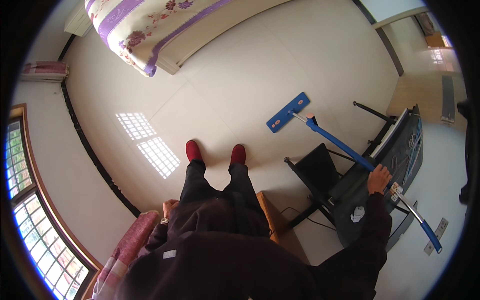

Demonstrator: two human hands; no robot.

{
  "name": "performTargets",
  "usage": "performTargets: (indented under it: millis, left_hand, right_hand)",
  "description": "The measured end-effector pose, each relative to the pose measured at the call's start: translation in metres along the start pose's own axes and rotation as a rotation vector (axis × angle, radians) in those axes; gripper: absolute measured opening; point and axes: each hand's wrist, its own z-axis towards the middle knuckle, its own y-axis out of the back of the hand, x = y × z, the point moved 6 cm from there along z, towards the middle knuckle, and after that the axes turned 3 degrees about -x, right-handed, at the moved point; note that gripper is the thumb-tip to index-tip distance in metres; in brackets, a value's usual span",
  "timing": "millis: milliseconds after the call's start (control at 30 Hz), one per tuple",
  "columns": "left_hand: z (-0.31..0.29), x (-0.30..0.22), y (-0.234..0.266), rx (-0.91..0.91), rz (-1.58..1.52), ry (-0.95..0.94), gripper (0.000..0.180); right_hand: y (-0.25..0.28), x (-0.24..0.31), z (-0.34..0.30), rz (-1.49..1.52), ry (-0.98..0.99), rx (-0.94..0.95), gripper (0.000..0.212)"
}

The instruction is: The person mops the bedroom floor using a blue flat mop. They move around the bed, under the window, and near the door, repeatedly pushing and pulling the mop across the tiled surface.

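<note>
My right hand (378, 180) is closed around the blue handle of a flat mop (342, 145), out to my right. The mop's long blue and silver pole slants from the lower right up to its flat blue rectangular head (287, 114), which rests on the floor ahead of my feet. Down by my hip on the left hangs my left hand (170, 206), with a watch at its wrist. Its fingers are mostly hidden, and no object shows in it. My feet, in red shoes (239, 154), stand apart on the pale tiles.
To the right, a dark table (350, 220) with cables and a crumpled white thing stands against the wall, a black chair (317, 170) beside it. A bed with a flowered cover (145, 30) is ahead. Wooden furniture (280, 225) stands close behind me; a curtain (125, 245) hangs left.
</note>
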Motion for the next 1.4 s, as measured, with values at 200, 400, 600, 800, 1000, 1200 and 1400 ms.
performTargets:
  millis: [200,400,600,800,1000,1200,1400]
  left_hand:
    - [-0.007,-0.014,-0.005,0.013,-0.039,-0.001,0.024]
    - [-0.012,-0.017,-0.001,-0.013,0.017,0.017,0.025]
    - [-0.014,-0.024,-0.01,-0.007,0.156,-0.005,0.03]
    - [-0.017,-0.042,-0.026,-0.107,0.09,0.05,0.024]
    - [-0.017,-0.021,-0.021,-0.209,-0.09,0.169,0.022]
    - [0.004,0.006,0.001,-0.229,-0.22,0.26,0.02]
    - [0.013,0.021,0.083,-0.285,-0.657,0.326,0.02]
  right_hand:
    - [-0.013,-0.043,-0.017,-0.117,0.044,0.063,0.023]
    - [-0.03,-0.05,-0.018,-0.292,0.202,-0.227,0.006]
    - [-0.079,-0.063,-0.013,0.056,0.235,0.235,0.011]
    - [-0.06,-0.003,-0.031,0.308,0.428,0.724,0.023]
    - [0.069,0.073,-0.05,0.479,0.35,0.954,0.021]
    - [0.198,0.168,-0.058,0.339,0.573,0.853,0.031]
    - [0.3,0.334,-0.092,0.661,0.464,1.182,0.018]
